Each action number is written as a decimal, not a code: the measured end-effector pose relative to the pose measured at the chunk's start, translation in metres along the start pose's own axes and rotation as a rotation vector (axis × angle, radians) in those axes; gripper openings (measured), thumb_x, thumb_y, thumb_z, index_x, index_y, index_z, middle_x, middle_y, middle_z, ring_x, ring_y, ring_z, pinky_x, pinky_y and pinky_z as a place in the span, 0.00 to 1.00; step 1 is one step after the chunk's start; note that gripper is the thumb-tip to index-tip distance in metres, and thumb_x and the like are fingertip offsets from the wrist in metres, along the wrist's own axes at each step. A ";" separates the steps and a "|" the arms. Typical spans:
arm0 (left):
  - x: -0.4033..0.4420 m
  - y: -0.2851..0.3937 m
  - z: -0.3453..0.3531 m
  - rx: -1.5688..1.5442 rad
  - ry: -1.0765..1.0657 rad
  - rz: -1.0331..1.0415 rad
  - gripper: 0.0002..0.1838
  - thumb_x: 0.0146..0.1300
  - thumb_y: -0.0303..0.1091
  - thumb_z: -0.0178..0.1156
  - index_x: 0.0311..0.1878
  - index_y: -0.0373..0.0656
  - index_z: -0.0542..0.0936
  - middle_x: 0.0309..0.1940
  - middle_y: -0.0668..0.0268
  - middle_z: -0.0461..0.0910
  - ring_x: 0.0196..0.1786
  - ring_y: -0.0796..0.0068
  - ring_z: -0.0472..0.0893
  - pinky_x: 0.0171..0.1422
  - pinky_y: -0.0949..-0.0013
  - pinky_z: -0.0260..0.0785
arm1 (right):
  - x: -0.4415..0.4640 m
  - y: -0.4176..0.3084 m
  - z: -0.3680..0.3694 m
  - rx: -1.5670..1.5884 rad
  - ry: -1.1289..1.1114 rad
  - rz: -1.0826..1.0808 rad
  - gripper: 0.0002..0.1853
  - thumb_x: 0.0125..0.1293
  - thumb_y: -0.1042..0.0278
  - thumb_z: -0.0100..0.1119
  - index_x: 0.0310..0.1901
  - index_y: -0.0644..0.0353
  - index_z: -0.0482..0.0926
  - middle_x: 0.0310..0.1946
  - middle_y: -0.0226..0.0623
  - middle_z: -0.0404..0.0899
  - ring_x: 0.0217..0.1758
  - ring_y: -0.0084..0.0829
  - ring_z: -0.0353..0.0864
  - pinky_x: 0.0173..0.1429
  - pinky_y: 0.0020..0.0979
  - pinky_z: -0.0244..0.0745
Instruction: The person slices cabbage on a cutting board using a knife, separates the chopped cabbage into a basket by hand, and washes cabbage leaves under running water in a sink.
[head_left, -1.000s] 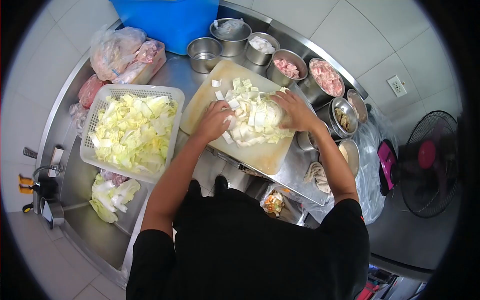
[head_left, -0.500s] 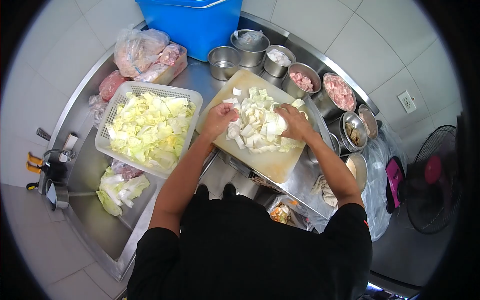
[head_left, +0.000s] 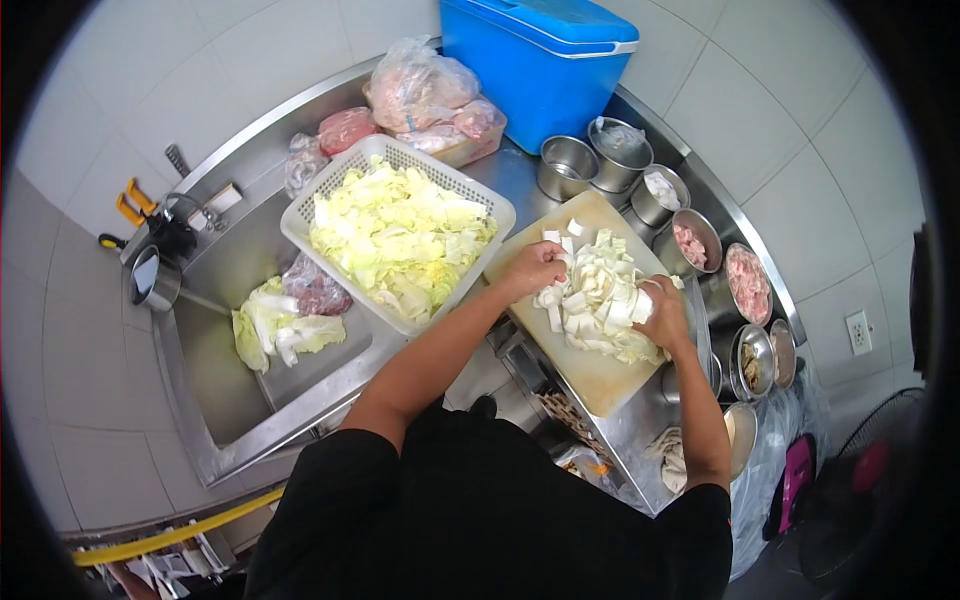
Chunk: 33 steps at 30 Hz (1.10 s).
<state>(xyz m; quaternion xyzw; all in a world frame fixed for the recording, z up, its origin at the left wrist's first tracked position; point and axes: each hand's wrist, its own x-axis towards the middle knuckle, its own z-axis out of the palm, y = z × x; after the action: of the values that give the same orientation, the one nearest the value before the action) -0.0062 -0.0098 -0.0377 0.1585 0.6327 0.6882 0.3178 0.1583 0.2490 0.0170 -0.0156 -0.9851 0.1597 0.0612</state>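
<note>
Chopped white napa cabbage (head_left: 597, 305) lies heaped on a pale cutting board (head_left: 597, 388). At the heap's left side, my left hand (head_left: 533, 270) has its fingers curled in against the pieces. My right hand (head_left: 663, 314) cups the heap from the right, fingers bent round the cabbage. Just left of the board, a white perforated basket (head_left: 300, 222) holds many yellow-green leaf pieces (head_left: 400, 240). Its edge comes close to my left forearm. The fingertips of both hands are partly hidden among the pieces.
A blue cooler box (head_left: 535, 75) stands behind the basket, beside bagged meat (head_left: 425, 88). Steel pots (head_left: 568, 168), some with meat, line the back right. The sink (head_left: 225, 385) at left holds cabbage leaves (head_left: 262, 325). A fan (head_left: 870, 465) stands far right.
The camera view has turned left, so the counter and its things appear further right. Both hands stay at the sides of the cabbage heap.
</note>
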 end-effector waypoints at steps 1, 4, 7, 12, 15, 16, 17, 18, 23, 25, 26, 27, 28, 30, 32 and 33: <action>-0.002 -0.002 0.003 0.023 -0.020 -0.007 0.18 0.59 0.31 0.59 0.53 0.36 0.76 0.33 0.64 0.81 0.33 0.78 0.82 0.35 0.77 0.71 | 0.002 0.001 0.000 -0.002 -0.008 -0.008 0.40 0.33 0.69 0.80 0.56 0.55 0.77 0.61 0.47 0.69 0.64 0.49 0.69 0.67 0.42 0.68; 0.011 -0.023 -0.004 0.225 -0.073 0.038 0.17 0.62 0.30 0.59 0.54 0.38 0.75 0.36 0.65 0.80 0.35 0.77 0.82 0.37 0.74 0.72 | 0.001 0.017 0.005 -0.017 0.080 -0.029 0.37 0.33 0.67 0.80 0.53 0.58 0.79 0.59 0.49 0.70 0.62 0.49 0.71 0.67 0.42 0.67; -0.004 -0.012 0.001 0.166 -0.042 0.000 0.18 0.62 0.31 0.57 0.55 0.38 0.74 0.36 0.66 0.79 0.34 0.78 0.80 0.36 0.74 0.72 | -0.002 0.031 0.004 0.001 0.149 -0.051 0.35 0.37 0.63 0.79 0.52 0.60 0.79 0.57 0.49 0.71 0.60 0.48 0.72 0.66 0.41 0.68; -0.003 -0.005 0.005 0.073 -0.061 -0.078 0.15 0.62 0.29 0.58 0.50 0.35 0.77 0.34 0.68 0.78 0.33 0.81 0.77 0.34 0.79 0.68 | -0.002 0.020 -0.020 0.117 0.245 0.045 0.30 0.43 0.61 0.78 0.50 0.61 0.79 0.53 0.45 0.74 0.57 0.43 0.74 0.63 0.38 0.69; -0.001 0.000 0.006 0.056 -0.054 -0.085 0.12 0.62 0.30 0.58 0.47 0.34 0.78 0.33 0.68 0.77 0.32 0.81 0.75 0.35 0.80 0.68 | -0.002 0.014 -0.034 0.159 0.283 0.048 0.29 0.44 0.61 0.77 0.49 0.60 0.79 0.52 0.43 0.74 0.57 0.42 0.74 0.63 0.37 0.69; 0.000 0.004 0.004 0.055 -0.082 -0.097 0.11 0.62 0.30 0.58 0.45 0.35 0.78 0.32 0.68 0.77 0.32 0.81 0.75 0.36 0.79 0.68 | 0.000 0.012 -0.037 0.159 0.283 0.045 0.29 0.44 0.61 0.77 0.49 0.60 0.79 0.52 0.43 0.74 0.57 0.42 0.74 0.63 0.37 0.69; 0.000 0.007 0.003 0.052 -0.110 -0.110 0.10 0.63 0.31 0.58 0.43 0.36 0.78 0.32 0.68 0.77 0.33 0.81 0.75 0.37 0.79 0.67 | 0.001 0.011 -0.041 0.162 0.299 0.067 0.29 0.44 0.60 0.78 0.50 0.59 0.79 0.53 0.44 0.74 0.58 0.42 0.74 0.64 0.37 0.69; 0.000 0.007 0.002 0.051 -0.106 -0.110 0.10 0.63 0.31 0.58 0.43 0.36 0.78 0.32 0.68 0.77 0.33 0.81 0.75 0.37 0.79 0.67 | 0.001 0.009 -0.044 0.166 0.315 0.090 0.30 0.44 0.59 0.78 0.51 0.59 0.80 0.53 0.45 0.74 0.58 0.43 0.74 0.64 0.37 0.69; 0.003 0.010 -0.006 -0.310 -0.187 -0.117 0.05 0.64 0.31 0.58 0.37 0.40 0.77 0.32 0.67 0.76 0.35 0.80 0.74 0.38 0.78 0.66 | 0.007 0.003 -0.063 0.221 0.351 0.139 0.30 0.46 0.57 0.77 0.51 0.58 0.80 0.53 0.44 0.76 0.59 0.41 0.74 0.65 0.36 0.68; 0.004 0.015 -0.004 -0.345 -0.221 -0.077 0.05 0.64 0.32 0.58 0.37 0.40 0.77 0.32 0.67 0.76 0.34 0.79 0.74 0.39 0.77 0.66 | 0.013 -0.007 -0.077 0.254 0.350 0.181 0.30 0.47 0.56 0.77 0.51 0.59 0.79 0.53 0.44 0.77 0.60 0.39 0.75 0.65 0.36 0.67; -0.001 0.022 -0.023 -0.378 -0.213 -0.025 0.05 0.64 0.32 0.58 0.38 0.40 0.77 0.33 0.67 0.76 0.34 0.79 0.74 0.39 0.77 0.66 | 0.025 -0.023 -0.088 0.263 0.336 0.180 0.29 0.48 0.57 0.76 0.51 0.60 0.79 0.53 0.43 0.79 0.60 0.38 0.75 0.65 0.35 0.67; -0.014 0.041 -0.027 -0.401 -0.149 -0.035 0.06 0.61 0.32 0.58 0.36 0.39 0.76 0.29 0.66 0.76 0.30 0.79 0.73 0.34 0.77 0.63 | 0.036 -0.021 -0.086 0.302 0.326 0.133 0.29 0.48 0.57 0.76 0.52 0.61 0.79 0.52 0.41 0.79 0.58 0.35 0.77 0.64 0.35 0.68; -0.020 0.050 -0.036 -0.393 -0.124 -0.010 0.06 0.61 0.31 0.59 0.37 0.39 0.76 0.29 0.66 0.76 0.30 0.79 0.73 0.33 0.77 0.63 | 0.047 -0.030 -0.085 0.393 0.307 0.124 0.29 0.49 0.57 0.76 0.51 0.61 0.79 0.51 0.40 0.80 0.56 0.33 0.77 0.62 0.34 0.69; -0.035 0.065 -0.069 -0.387 -0.070 0.025 0.06 0.60 0.31 0.59 0.37 0.39 0.76 0.28 0.66 0.76 0.30 0.80 0.73 0.32 0.77 0.63 | 0.076 -0.058 -0.083 0.493 0.270 0.090 0.28 0.49 0.58 0.76 0.51 0.61 0.79 0.50 0.38 0.80 0.55 0.31 0.78 0.61 0.33 0.70; -0.046 0.075 -0.104 -0.209 0.009 -0.003 0.03 0.62 0.30 0.59 0.37 0.42 0.76 0.32 0.69 0.76 0.32 0.81 0.74 0.38 0.77 0.66 | 0.101 -0.103 -0.083 0.484 0.224 0.021 0.28 0.48 0.60 0.77 0.51 0.62 0.79 0.48 0.37 0.80 0.51 0.29 0.79 0.58 0.30 0.71; -0.054 0.079 -0.122 -0.214 0.027 0.004 0.03 0.62 0.30 0.59 0.37 0.42 0.76 0.32 0.69 0.76 0.32 0.81 0.74 0.38 0.77 0.66 | 0.119 -0.114 -0.069 0.561 0.206 -0.013 0.28 0.48 0.64 0.77 0.51 0.62 0.79 0.47 0.36 0.81 0.50 0.27 0.79 0.57 0.29 0.72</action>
<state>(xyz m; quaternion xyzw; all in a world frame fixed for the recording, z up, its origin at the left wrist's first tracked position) -0.0604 -0.1381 0.0308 0.1157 0.5596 0.7544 0.3230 0.0476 0.1683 0.1316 -0.0079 -0.8912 0.4230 0.1636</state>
